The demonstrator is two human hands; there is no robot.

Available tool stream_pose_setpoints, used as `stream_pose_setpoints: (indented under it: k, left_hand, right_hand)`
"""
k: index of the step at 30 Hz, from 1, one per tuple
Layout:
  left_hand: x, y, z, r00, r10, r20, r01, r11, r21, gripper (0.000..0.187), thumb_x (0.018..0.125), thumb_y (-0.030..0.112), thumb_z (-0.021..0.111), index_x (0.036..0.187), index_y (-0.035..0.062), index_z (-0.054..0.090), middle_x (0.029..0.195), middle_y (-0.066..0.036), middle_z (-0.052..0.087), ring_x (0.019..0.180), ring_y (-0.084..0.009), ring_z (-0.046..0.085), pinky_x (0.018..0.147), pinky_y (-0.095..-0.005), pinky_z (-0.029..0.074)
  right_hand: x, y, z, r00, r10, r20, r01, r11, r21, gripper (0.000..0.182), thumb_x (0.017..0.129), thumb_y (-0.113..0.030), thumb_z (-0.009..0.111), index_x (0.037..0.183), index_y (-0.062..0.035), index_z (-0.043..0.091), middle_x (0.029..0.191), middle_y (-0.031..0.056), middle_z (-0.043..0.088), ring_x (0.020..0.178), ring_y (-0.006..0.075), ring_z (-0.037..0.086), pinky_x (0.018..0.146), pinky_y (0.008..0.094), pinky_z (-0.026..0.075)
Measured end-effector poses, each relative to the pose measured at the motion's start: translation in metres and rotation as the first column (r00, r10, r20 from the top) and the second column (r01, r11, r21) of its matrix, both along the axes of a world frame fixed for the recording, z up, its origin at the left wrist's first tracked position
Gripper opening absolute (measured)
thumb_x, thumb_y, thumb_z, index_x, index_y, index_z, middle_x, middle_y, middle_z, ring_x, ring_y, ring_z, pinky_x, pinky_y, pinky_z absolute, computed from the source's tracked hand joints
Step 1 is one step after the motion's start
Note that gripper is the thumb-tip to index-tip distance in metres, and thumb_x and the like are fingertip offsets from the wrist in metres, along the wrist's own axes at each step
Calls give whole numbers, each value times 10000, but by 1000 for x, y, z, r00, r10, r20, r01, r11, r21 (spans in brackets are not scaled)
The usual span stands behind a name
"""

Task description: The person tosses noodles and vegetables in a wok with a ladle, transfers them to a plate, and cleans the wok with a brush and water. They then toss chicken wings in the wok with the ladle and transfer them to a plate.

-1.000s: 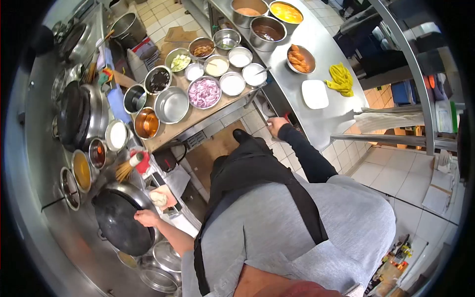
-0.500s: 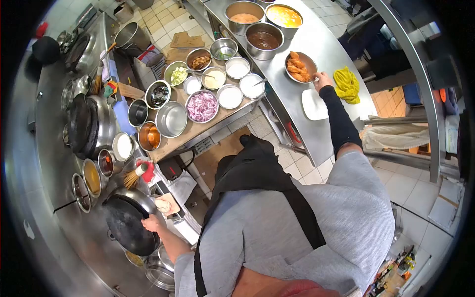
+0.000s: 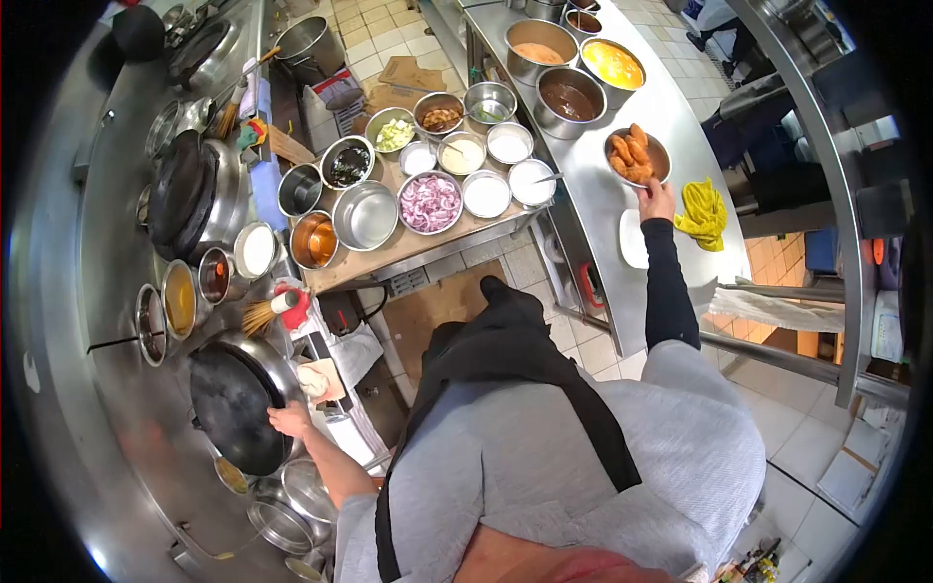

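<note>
My left hand [image 3: 290, 420] is closed on the right edge of a black wok [image 3: 233, 408], which sits on the steel stove range. My right hand [image 3: 657, 200], at the end of a black sleeve, grips the near rim of a metal bowl [image 3: 661, 158]. Orange-brown fried pieces [image 3: 632, 155] fill that bowl, over the steel counter. Partly hidden behind the right wrist is a white dish [image 3: 633, 239]. A yellow-green cloth [image 3: 704, 216] lies just right of that hand.
Bowls of sliced red onion [image 3: 430, 202], white powders and sauces crowd the middle table [image 3: 374, 255]. Large pots, one of dark sauce [image 3: 571, 100], stand at the counter's far end. A bamboo brush [image 3: 260, 316] is beside the wok. Another person's legs [image 3: 743, 44] show at the top right.
The camera view has shifted. My right hand, still on the bowl, has moved, and the bowl now covers less of the counter near the white dish. My left hand stays on the wok.
</note>
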State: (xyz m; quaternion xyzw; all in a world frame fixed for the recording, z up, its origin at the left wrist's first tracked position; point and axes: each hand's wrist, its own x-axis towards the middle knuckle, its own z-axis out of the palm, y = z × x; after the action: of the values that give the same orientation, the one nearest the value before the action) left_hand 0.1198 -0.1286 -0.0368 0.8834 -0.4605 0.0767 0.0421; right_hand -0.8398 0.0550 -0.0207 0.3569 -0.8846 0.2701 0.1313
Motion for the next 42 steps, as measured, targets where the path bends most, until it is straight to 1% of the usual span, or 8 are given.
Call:
stream_pose_setpoints:
  k: [11,17,22,26,29,36,38,42]
  left_hand:
    - [21,-33,-24,994,-3,-111,13,996,83,730,756,339,655,1369,-31,510,1313,-295,598,1236,-441,576,1064,-508,471]
    - [7,-9,-21,982,-184,-33,178,974,-143,743,693,272,758,1324,-71,567,1314,-253,619,1218,-416,590,1077,-490,449]
    - [-3,-21,20,933,-10,-361,28,999,45,793,776,385,733,1343,-120,504,1332,-289,568,1294,-422,508,1120,-484,386]
    - [-32,-4,41,926,-80,-370,14,984,-178,702,762,263,762,1290,-118,500,1324,-272,511,1278,-433,443,1124,-479,370]
    - [-30,-11,26,910,-19,-414,-51,986,-157,783,748,206,788,1379,-78,421,1338,-283,472,1318,-451,407,1138,-492,373]
    - [-35,-17,43,898,2,-440,-43,996,-84,869,740,161,782,1439,-130,356,1410,-307,414,1347,-476,376,1165,-489,344]
    - [-41,-24,62,909,37,-415,-66,996,-55,848,733,141,772,1425,-136,368,1419,-310,415,1379,-475,358,1176,-486,331]
    - [-62,-22,70,896,33,-443,-220,900,-376,782,756,115,739,1426,-97,396,1407,-309,433,1311,-474,451,1103,-483,431]
  right_hand:
    - [214,-119,113,831,552,-66,-554,814,-172,331,765,44,732,1073,-67,684,1125,172,557,948,345,634,817,411,544]
    - [345,-210,108,504,861,-68,-840,471,-269,322,751,15,718,1059,-71,686,1101,177,588,963,364,616,837,419,531]
    - [466,-278,97,154,988,27,-933,154,-325,258,782,-9,721,1031,-75,701,974,144,568,852,315,628,767,408,516]
    - [574,-323,97,-117,990,73,-937,-85,-339,205,797,-13,732,993,-60,693,923,111,553,777,276,613,690,374,495]
    - [673,-350,102,-326,938,113,-891,-266,-368,163,821,-31,723,981,-46,700,905,109,568,781,247,641,697,349,533]
    - [913,-389,11,-604,579,548,-783,-301,-544,222,831,-177,842,941,-31,716,850,91,685,704,201,687,659,305,548]
    - [966,-379,-1,-656,55,753,-755,-59,-653,338,937,-297,773,991,19,667,881,122,706,731,233,718,705,333,607]
    - [1031,-382,-36,-479,-597,643,-872,406,-273,479,964,-367,732,1213,0,552,1115,223,640,883,341,702,724,416,648]
